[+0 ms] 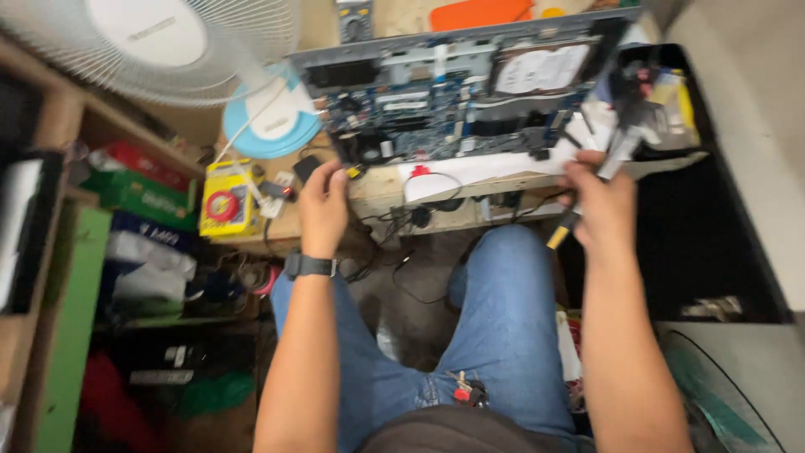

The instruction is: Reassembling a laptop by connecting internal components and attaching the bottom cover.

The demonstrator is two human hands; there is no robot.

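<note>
Holding an opened laptop [453, 92] on the workbench [377, 197] edge above our knees: left hand [323, 201], fingers curled, grips its near left corner; right hand [599, 205], fingers closed, clutches a yellow-handled tool [560, 233] at its right end. Nearby: white fan [151, 42], yellow box [225, 201], black bin [696, 218].

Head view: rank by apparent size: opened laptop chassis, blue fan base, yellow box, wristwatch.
1. Opened laptop chassis, held by the left hand and right hand.
2. Blue fan base.
3. Yellow box, slightly smaller than the base.
4. Wristwatch.
</note>
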